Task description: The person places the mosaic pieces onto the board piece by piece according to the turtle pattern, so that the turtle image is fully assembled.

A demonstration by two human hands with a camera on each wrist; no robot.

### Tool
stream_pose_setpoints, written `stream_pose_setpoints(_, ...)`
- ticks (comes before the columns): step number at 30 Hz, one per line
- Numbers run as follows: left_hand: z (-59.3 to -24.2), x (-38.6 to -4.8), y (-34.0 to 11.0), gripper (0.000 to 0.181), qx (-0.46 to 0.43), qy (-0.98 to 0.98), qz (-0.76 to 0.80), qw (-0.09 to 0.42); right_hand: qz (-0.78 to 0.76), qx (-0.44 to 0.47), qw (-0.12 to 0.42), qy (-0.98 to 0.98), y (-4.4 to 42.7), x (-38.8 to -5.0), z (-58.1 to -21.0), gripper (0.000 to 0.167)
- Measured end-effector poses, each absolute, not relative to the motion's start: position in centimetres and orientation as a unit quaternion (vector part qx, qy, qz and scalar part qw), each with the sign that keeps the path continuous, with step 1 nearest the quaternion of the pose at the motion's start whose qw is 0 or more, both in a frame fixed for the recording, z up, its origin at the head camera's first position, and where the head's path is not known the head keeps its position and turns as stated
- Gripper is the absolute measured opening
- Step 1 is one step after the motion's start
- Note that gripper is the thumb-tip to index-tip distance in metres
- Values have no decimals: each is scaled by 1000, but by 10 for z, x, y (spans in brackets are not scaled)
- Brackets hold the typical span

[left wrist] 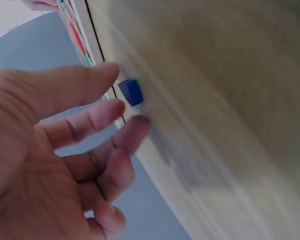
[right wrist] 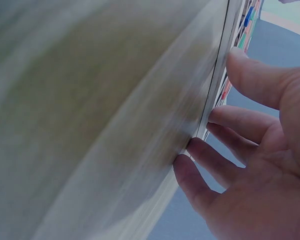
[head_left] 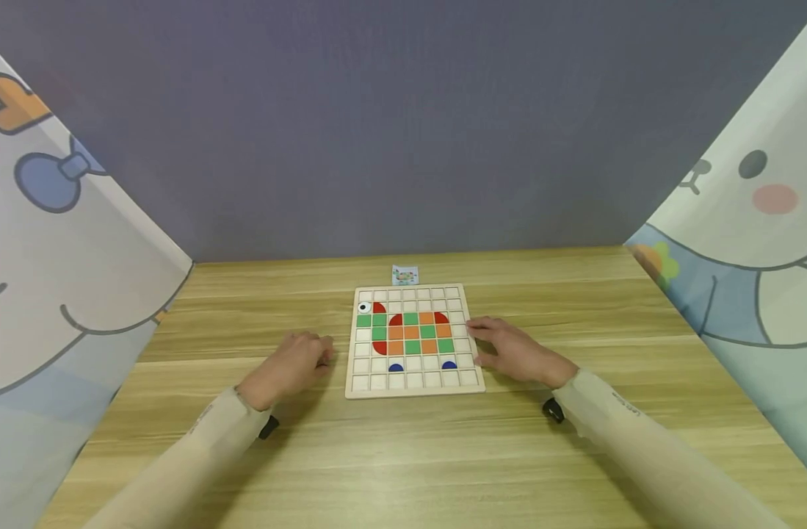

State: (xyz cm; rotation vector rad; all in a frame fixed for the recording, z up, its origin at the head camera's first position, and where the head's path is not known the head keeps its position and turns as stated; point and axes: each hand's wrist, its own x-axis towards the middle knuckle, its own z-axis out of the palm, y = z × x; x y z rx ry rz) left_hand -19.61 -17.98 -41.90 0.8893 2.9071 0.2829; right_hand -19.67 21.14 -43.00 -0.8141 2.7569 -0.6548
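Observation:
A square wooden grid board (head_left: 414, 381) lies on the table with flat pieces in its cells. Green and orange squares, red quarter-rounds and an eye piece (head_left: 364, 307) form an animal shape, with two blue half-rounds below. To the board's left is my left hand (head_left: 291, 369), fingers loosely bent. In the left wrist view a small blue piece (left wrist: 132, 93) sits on the table just beyond the thumb and index fingertips, with a gap between them; the head view hides it. My right hand (head_left: 518, 353) rests its thumb and fingertips along the board's right edge.
A small picture card (head_left: 405, 275) lies behind the board's far edge. The wood-grain table (head_left: 403, 455) ends at a dark grey panel (head_left: 403, 132) at the back. Cartoon-printed sheets (head_left: 773, 242) stand at both sides.

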Motion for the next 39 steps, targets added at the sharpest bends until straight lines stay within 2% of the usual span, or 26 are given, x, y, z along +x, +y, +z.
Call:
stream_pose_setpoints(6, -418, -196, -181, 19, 292, 951, 72, 65, -221, -276, 95, 931, 214, -197, -431, 58)
stream_pose_setpoints(10, -418, -199, -176, 22, 313, 945, 86, 27, -221, -271, 102, 931, 214, -197, -430, 59)
stream_pose_setpoints(13, -414, -205, -164, 20, 334, 937, 97, -14, -222, -269, 105, 931, 215, -198, -429, 59)
stream_pose_setpoints(17, -402, -215, -136, 14, 366, 925, 94, -36, -222, -277, 101, 929, 215, -198, -429, 58)
stream_pose_setpoints(26, -388, -245, -50, 13, 431, 900, 61, -9, -220, -286, 95, 928, 213, -200, -430, 59)
stream_pose_setpoints(31, -396, -261, 2, 9, 461, 887, 14, 31, -216, -298, 85, 926, 216, -201, -432, 58)
stream_pose_setpoints(35, -403, -269, 28, 11, 454, 888, 15, 74, -229, -302, 84, 922, 216, -201, -433, 57)
stream_pose_setpoints(39, -409, -273, 39, 15, 446, 891, 7, 86, -233, -304, 83, 920, 215, -201, -434, 57)
